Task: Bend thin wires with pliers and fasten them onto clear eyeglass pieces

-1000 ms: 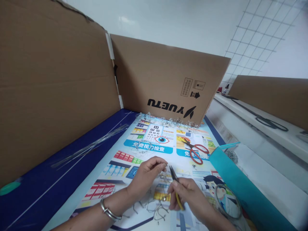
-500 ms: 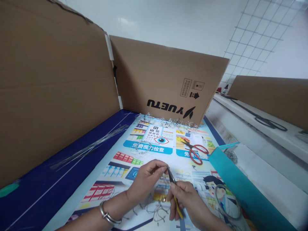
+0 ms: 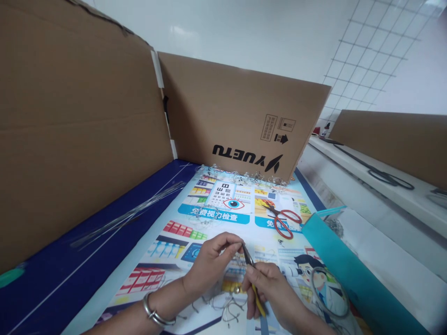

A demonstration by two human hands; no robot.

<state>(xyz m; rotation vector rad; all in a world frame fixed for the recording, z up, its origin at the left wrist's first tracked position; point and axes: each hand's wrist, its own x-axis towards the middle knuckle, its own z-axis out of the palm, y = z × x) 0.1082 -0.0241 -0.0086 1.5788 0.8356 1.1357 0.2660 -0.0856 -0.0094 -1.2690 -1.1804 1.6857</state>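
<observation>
My right hand is closed around yellow-handled pliers, their dark jaws pointing up and left. At the tip of the jaws, my left hand pinches thumb against forefinger; whatever is between them is too small to make out. A metal bangle circles my left wrist. Bent pieces of thin wire lie on the printed sheet below my hands. Beyond them, red-handled scissors rest with their blades pointing left.
Straight wires lie on the blue surface at left. Small wire pieces line the foot of the cardboard panel. At right are a teal box and a wire coil; a white ledge holds black scissors.
The whole view has shifted very slightly. Both hands keep nearly the same pose, with the pliers' tip still at my left fingertips.
</observation>
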